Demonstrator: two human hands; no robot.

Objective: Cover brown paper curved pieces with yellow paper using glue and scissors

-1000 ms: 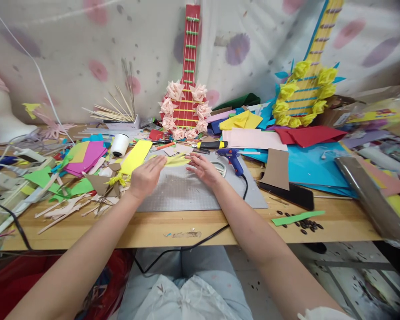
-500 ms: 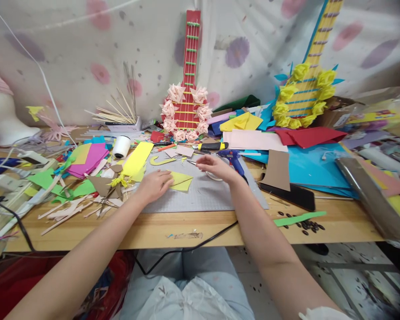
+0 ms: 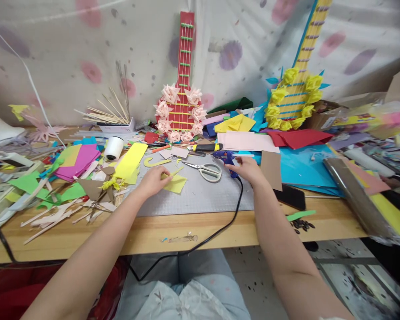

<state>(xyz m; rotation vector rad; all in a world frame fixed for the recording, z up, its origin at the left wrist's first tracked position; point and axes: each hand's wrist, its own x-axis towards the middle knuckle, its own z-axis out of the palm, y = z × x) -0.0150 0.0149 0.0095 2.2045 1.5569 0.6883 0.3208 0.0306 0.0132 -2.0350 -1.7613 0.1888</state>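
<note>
My left hand (image 3: 155, 180) is closed in a pinch on a narrow yellow strip (image 3: 177, 171). Just under it a yellow sheet (image 3: 176, 184) lies on the grey cutting mat (image 3: 200, 200). At the mat's right side my right hand (image 3: 248, 170) has its fingers around the handle of a blue glue gun (image 3: 224, 154), whose black cord runs down over the table edge. Scissors (image 3: 209, 172) with pale handles rest on the mat between the two hands. A hooked yellow piece (image 3: 156, 162) lies beyond my left hand.
Paper scraps (image 3: 58, 211) cover the table's left side. A red flower-trimmed paper guitar (image 3: 183, 106) and a yellow one (image 3: 295, 102) lean at the back. A cutter (image 3: 206, 147), a phone (image 3: 291, 197), blue sheets (image 3: 306, 169) and black seeds (image 3: 303, 225) lie about.
My right hand has moved right from the scissors to the glue gun. My left hand has lifted the yellow strip from the sheet. The view has shifted slightly to the right.
</note>
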